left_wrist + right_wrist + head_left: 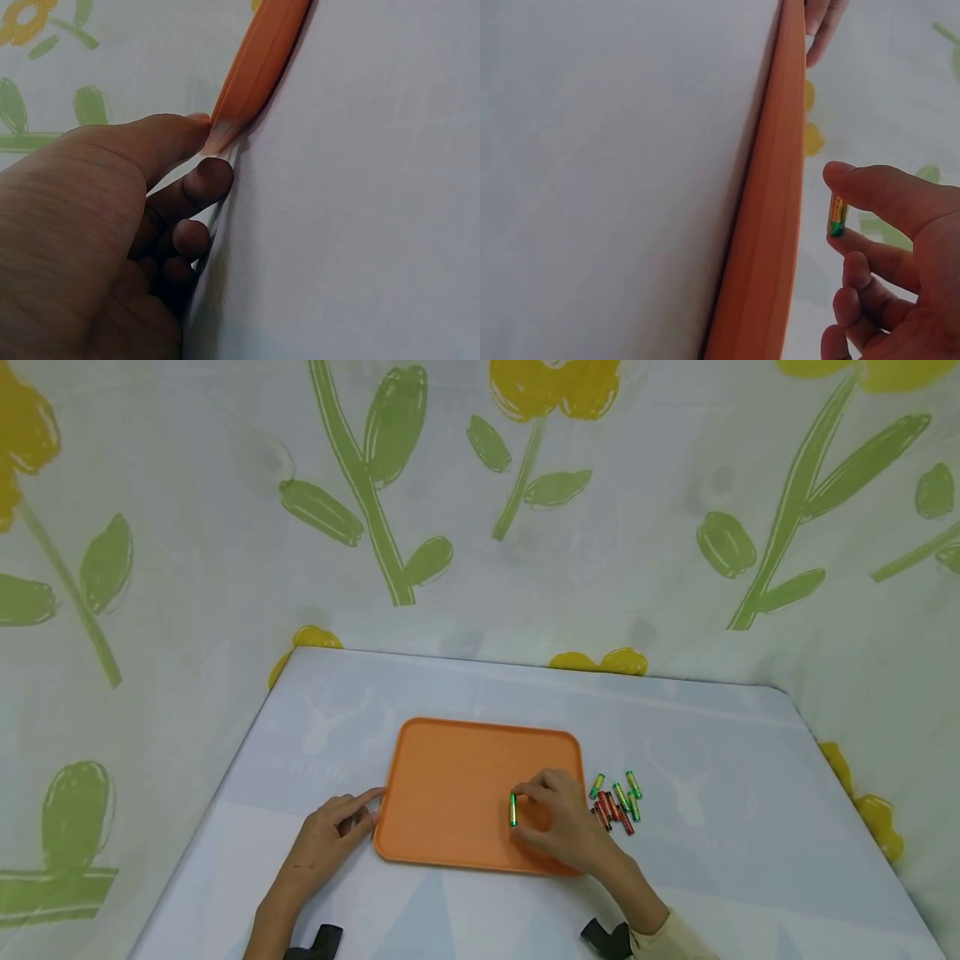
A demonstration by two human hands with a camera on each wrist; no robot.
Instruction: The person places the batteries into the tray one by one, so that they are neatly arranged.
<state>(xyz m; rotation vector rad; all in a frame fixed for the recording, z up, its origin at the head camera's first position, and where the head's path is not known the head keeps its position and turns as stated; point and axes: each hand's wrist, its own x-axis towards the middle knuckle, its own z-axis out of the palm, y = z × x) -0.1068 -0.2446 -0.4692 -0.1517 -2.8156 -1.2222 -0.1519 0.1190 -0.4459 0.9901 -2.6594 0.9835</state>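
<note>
Left hand (333, 828), fingers unclenched, touched the left edge of an orange tray (446, 777) while the right hand (562, 822) pinched a green-and-yellow battery (513, 810) above its right half, loose batteries (619, 800) lying just right.

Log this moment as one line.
left hand: touches orange tray edge | right hand: pinches green-yellow battery above tray | other batteries: beside tray

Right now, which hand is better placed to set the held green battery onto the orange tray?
Probably the right hand: it pinches the green battery above the orange tray, while the left hand only touches the tray's left edge.
</note>
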